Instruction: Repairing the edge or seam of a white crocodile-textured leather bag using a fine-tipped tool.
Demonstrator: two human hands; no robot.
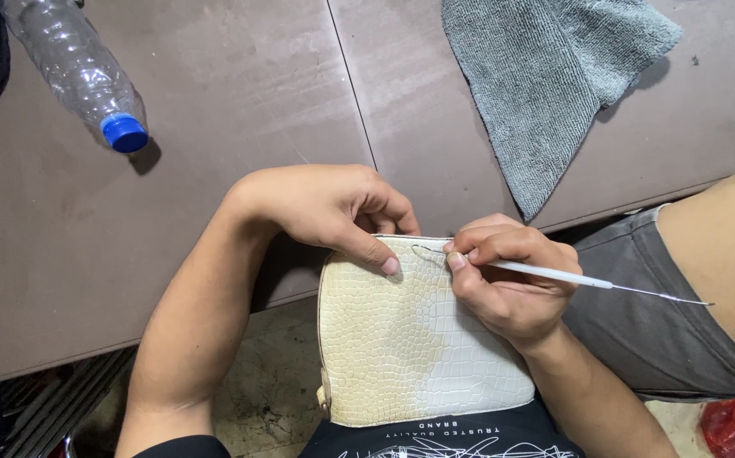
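Note:
A cream and white pouch (418,339) with a scaly embossed pattern rests on my lap against the table's near edge. My left hand (325,208) grips its upper left edge, thumb pressed on the front. My right hand (507,276) pinches a thin white tool (554,273) with a metal point at each end, its front tip lying at the pouch's top edge beside my left thumb.
A brown table (240,102) spans the view. A clear plastic bottle (79,68) with a blue cap lies at the top left. A grey cloth (545,76) lies at the top right. Another person's bare leg (723,254) in grey shorts is at the right.

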